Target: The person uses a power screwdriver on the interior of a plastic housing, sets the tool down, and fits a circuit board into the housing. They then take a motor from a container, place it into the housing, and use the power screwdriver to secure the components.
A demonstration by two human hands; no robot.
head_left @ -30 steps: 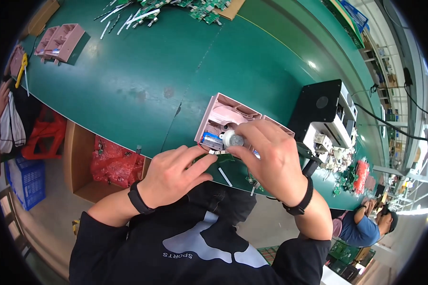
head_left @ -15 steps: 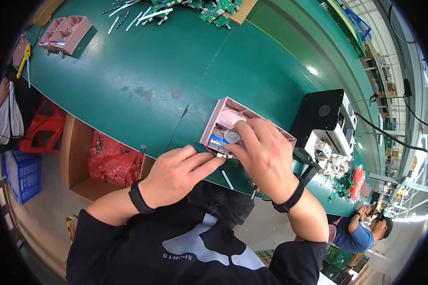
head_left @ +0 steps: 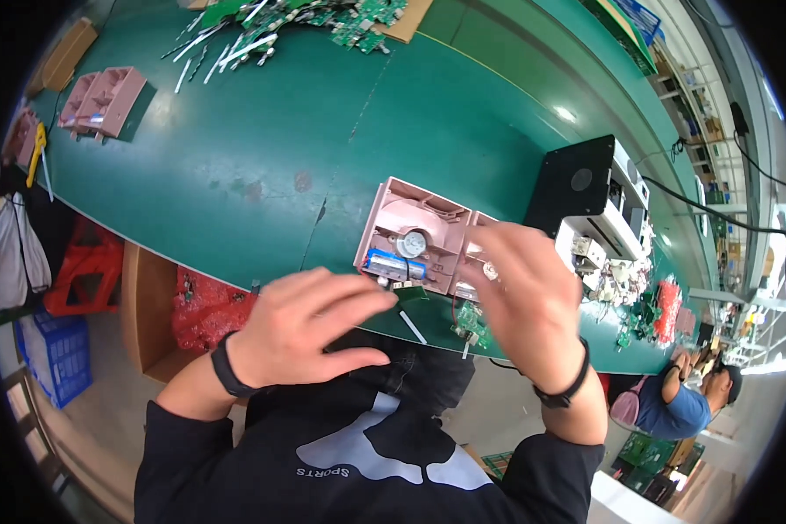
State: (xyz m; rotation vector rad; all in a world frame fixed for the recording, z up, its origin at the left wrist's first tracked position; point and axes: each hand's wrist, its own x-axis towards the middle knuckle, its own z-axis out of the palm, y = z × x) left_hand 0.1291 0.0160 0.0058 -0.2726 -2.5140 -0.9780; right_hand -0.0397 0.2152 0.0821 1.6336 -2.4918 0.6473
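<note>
A pink plastic housing point(head_left: 413, 215) with compartments lies on the green bench in front of me. Inside its left part are a blue cylindrical battery point(head_left: 395, 265) and, just above that, a round silvery component point(head_left: 411, 244). My left hand point(head_left: 310, 325) hovers at the housing's lower left corner, fingers stretched and thumb apart, holding nothing. Over the right part of the housing is my right hand point(head_left: 533, 301), its fingers apart and somewhat blurred; they hide much of that part. Between my hands, a small green circuit board point(head_left: 472, 324) with wires lies at the bench edge.
A white strip point(head_left: 413, 327) lies near the front edge. To the right stands a black and white machine point(head_left: 576, 181) beside piled small parts. Another pink housing point(head_left: 105, 103) and heaped circuit boards point(head_left: 301, 26) are farther off. A cardboard box point(head_left: 144, 306) holds red bubble wrap.
Both hands have come away from the battery and its wires. My right hand has moved right, uncovering the housing's left part. My left thumb has spread. The whole view has shifted slightly.
</note>
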